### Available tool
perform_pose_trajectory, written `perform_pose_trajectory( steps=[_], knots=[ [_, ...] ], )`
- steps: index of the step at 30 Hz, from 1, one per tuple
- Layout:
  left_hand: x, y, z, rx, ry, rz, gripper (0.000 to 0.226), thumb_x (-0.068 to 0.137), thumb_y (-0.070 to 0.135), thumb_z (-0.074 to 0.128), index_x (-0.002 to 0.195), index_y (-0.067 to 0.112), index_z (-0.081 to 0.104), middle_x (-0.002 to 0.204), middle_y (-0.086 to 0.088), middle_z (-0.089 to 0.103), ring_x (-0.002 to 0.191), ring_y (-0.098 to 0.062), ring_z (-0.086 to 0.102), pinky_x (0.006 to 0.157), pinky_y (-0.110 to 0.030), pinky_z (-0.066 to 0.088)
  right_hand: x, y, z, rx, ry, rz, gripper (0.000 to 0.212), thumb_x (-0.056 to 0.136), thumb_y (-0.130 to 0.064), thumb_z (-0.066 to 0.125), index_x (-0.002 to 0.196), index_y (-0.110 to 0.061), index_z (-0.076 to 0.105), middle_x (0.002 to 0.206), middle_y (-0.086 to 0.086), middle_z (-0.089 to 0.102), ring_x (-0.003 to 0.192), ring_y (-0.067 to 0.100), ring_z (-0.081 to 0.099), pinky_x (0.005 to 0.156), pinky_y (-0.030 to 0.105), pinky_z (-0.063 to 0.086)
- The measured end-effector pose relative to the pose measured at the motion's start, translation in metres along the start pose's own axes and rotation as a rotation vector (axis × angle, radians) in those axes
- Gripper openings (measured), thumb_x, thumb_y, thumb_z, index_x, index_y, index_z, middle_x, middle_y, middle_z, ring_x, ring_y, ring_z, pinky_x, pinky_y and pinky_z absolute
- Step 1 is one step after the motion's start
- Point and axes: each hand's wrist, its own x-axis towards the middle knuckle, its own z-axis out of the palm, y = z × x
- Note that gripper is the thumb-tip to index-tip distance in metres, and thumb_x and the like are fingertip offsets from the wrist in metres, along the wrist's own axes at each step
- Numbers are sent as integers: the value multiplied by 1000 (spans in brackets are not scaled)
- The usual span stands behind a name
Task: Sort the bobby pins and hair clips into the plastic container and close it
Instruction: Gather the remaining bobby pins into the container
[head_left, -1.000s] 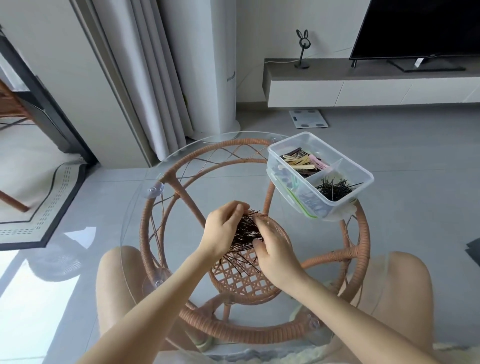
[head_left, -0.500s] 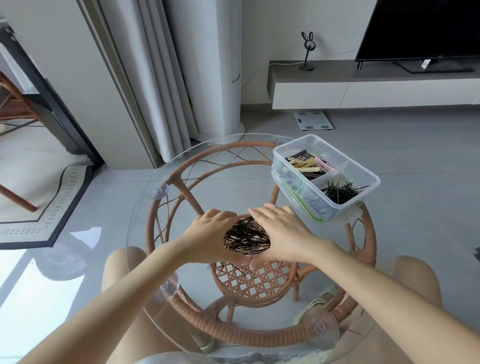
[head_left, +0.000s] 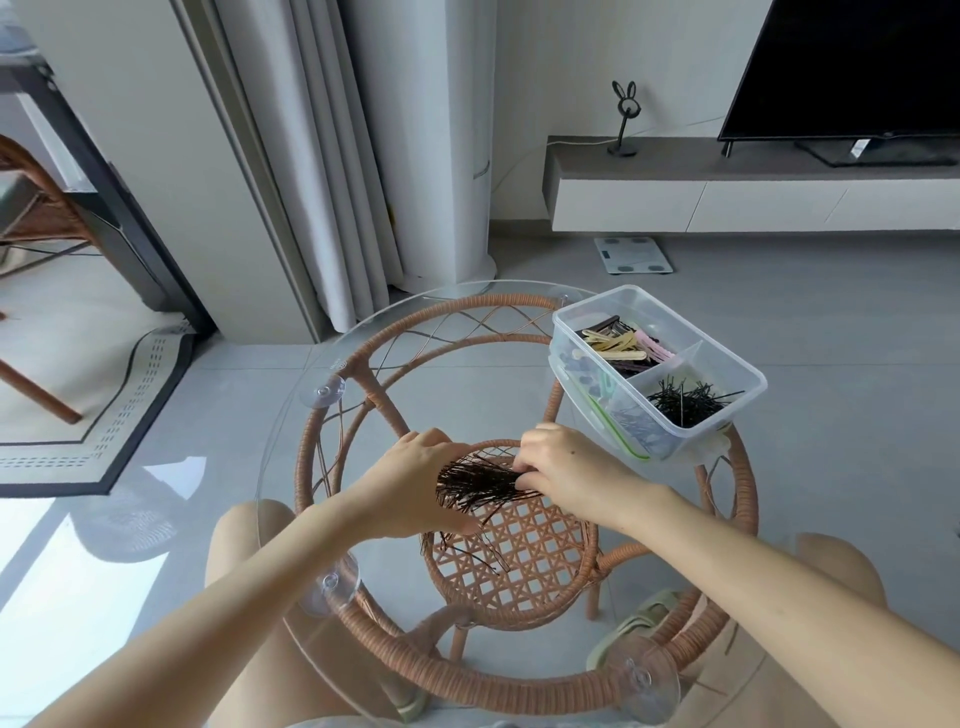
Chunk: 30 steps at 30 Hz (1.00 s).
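A bundle of dark bobby pins (head_left: 480, 486) lies on the round glass tabletop (head_left: 291, 415), gathered between both hands. My left hand (head_left: 410, 480) cups the bundle from the left. My right hand (head_left: 566, 470) pinches the pins' right ends with its fingertips. A few loose pins (head_left: 467, 553) lie just below the bundle. The clear plastic container (head_left: 727, 415) stands open at the table's right edge, with pastel hair clips (head_left: 623, 345) in its far compartment and black bobby pins (head_left: 685, 402) in its near one. Its lid (head_left: 602, 410) leans under its left side.
The glass top rests on a rattan frame (head_left: 374, 405) with a woven lower shelf (head_left: 519, 561). My knees sit under the table, with a slipper (head_left: 631, 626) on the floor. A TV console (head_left: 727, 197), a bathroom scale (head_left: 631, 254) and curtains (head_left: 332, 156) stand beyond.
My hands went from flat around the pile to gripping it: the right hand's fingers now curl onto the pins' ends, and the bundle looks tighter and more aligned.
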Motion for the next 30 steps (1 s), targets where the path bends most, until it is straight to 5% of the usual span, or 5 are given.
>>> perform_pose_trajectory(
  steps=[8, 16, 23, 30],
  knots=[
    [0, 0, 2, -20, 36, 15, 75, 72, 49, 69, 137, 26, 41, 130, 3, 48, 118, -15, 43, 100, -27, 38, 1, -2, 5, -79, -58, 1, 23, 91, -19, 52, 109, -6, 50, 113, 9, 54, 109, 23, 47, 97, 35, 41],
    [2, -3, 1, -94, 41, -7, 74, 72, 41, 73, 136, 20, 43, 129, -1, 49, 116, -17, 48, 100, -28, 42, -1, -7, 2, -117, -57, -67, 12, 95, -14, 47, 82, -14, 47, 97, 9, 55, 100, 23, 50, 94, 36, 42],
    [1, -7, -2, -117, 49, -31, 69, 75, 40, 71, 135, 18, 45, 128, -1, 49, 113, -17, 52, 96, -25, 45, -10, 1, -18, 14, 89, -38, 21, 94, -21, 48, 97, -4, 59, 97, 4, 57, 95, 17, 48, 90, 30, 40],
    [10, 5, 5, -29, 99, -17, 61, 77, 44, 67, 131, 21, 49, 122, -1, 51, 110, -17, 50, 92, -27, 44, -25, 18, -75, 27, 257, -51, 11, 89, -13, 57, 88, -4, 62, 84, -1, 55, 82, 11, 45, 82, 25, 34]
  ],
)
